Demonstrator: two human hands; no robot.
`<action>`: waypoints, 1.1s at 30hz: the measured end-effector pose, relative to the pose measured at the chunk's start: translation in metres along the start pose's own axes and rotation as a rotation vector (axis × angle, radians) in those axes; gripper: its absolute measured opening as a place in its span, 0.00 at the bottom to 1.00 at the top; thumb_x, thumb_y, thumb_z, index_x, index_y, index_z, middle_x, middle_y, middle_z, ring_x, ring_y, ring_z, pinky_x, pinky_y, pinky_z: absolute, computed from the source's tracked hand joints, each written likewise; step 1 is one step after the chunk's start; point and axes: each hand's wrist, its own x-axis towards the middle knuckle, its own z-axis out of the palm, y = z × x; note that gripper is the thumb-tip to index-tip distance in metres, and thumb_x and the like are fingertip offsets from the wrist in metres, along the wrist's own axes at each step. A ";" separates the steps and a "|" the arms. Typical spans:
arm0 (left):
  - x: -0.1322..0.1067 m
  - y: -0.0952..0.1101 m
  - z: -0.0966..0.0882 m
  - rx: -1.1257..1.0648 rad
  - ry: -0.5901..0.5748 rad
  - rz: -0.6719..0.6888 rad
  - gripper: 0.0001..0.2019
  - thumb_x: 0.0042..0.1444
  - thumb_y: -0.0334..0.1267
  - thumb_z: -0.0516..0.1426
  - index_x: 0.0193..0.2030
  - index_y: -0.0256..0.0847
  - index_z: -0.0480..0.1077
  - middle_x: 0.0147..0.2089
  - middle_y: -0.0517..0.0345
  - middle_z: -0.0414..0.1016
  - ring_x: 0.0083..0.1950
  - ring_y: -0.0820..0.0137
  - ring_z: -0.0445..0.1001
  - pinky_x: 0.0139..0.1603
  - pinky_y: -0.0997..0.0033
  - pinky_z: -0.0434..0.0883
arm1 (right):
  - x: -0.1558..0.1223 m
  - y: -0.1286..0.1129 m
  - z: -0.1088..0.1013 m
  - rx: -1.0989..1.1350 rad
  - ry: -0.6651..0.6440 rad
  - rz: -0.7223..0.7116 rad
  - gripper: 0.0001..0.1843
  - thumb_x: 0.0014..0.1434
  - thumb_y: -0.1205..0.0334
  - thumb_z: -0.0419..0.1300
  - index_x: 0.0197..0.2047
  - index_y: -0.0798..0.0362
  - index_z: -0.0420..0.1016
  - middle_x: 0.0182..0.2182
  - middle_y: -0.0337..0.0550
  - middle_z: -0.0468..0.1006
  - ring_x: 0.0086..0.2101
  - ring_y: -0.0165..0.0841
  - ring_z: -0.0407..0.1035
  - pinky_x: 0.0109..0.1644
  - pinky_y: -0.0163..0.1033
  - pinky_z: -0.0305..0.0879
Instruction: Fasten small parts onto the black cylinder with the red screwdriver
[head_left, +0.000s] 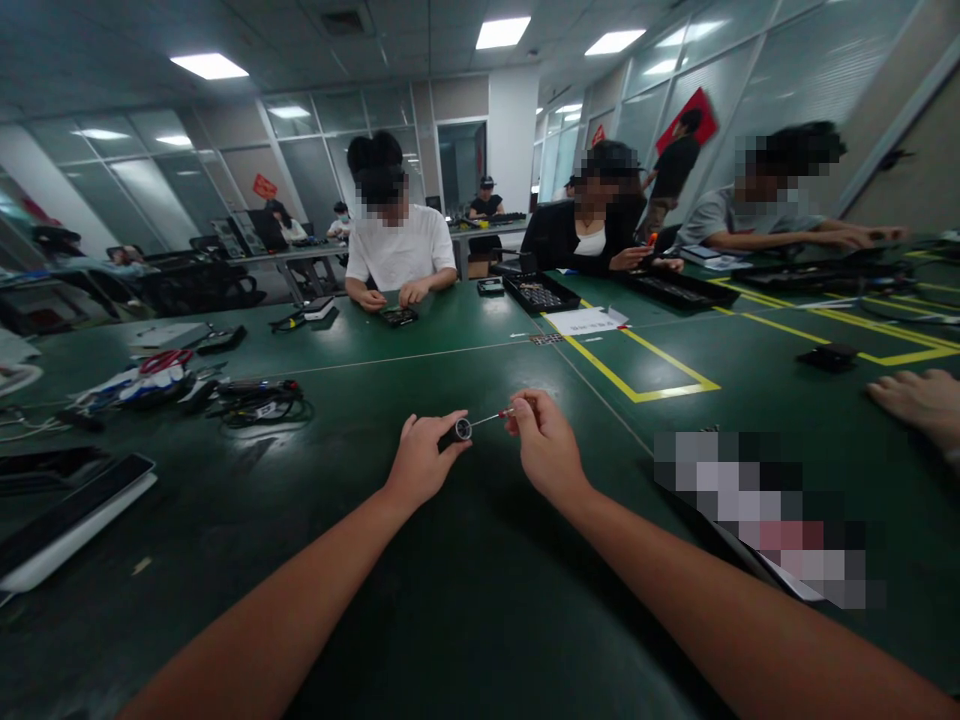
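Observation:
Both my arms reach out over the dark green table [465,590]. My left hand [421,458] is closed around a small black cylinder with a silver end [457,432]. My right hand [543,440] pinches a thin tool with a red handle [504,413]. Its slim metal shaft points left at the cylinder's silver end. The two hands are a few centimetres apart, just above the table.
A tangle of black cables [255,400] and a red-and-white bundle [142,378] lie at the left. A flat black-and-white device [67,520] sits at the near left. Yellow tape lines [637,375] mark the table. Three seated people work opposite; another person's hand [919,400] rests at the right edge.

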 end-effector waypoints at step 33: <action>-0.001 -0.004 0.002 0.033 -0.008 0.013 0.18 0.63 0.37 0.62 0.60 0.51 0.72 0.55 0.56 0.79 0.59 0.59 0.73 0.72 0.35 0.50 | 0.002 0.006 -0.002 0.018 -0.019 0.059 0.06 0.61 0.58 0.52 0.41 0.46 0.67 0.31 0.36 0.74 0.34 0.38 0.70 0.39 0.42 0.61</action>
